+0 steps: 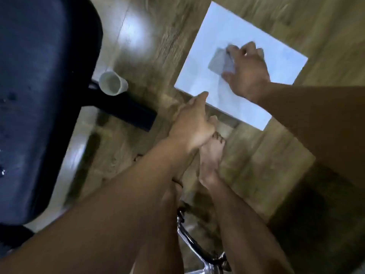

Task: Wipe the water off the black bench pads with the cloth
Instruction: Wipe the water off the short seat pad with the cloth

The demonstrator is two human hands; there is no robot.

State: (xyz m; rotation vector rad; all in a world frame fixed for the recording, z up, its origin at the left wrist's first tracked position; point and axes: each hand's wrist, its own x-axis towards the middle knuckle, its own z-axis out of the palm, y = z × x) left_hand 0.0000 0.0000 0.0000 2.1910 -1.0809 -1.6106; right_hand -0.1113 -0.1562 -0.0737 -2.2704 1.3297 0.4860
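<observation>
Your right hand (pixel 247 73) sits in the upper right of the frame, fingers curled around a small grey cloth (pixel 221 61) that lies on a pale square sheet (pixel 207 89) on the wooden floor (pixel 256 159). Your thumb and fingertips pinch the cloth's right edge; whether it is lifted off the sheet or pressed flat is hard to tell through the blur. Your left hand (pixel 192 123) hangs at centre frame, fingers loosely curled and holding nothing, just over the sheet's near corner. The black bench pad (pixel 33 95) fills the left side of the frame, with water drops along its left edge. A white cup (pixel 112 83) stands beside the pad, near the bench's dark base bar (pixel 126 109). Your bare foot (pixel 212 153) shows below the left hand.
</observation>
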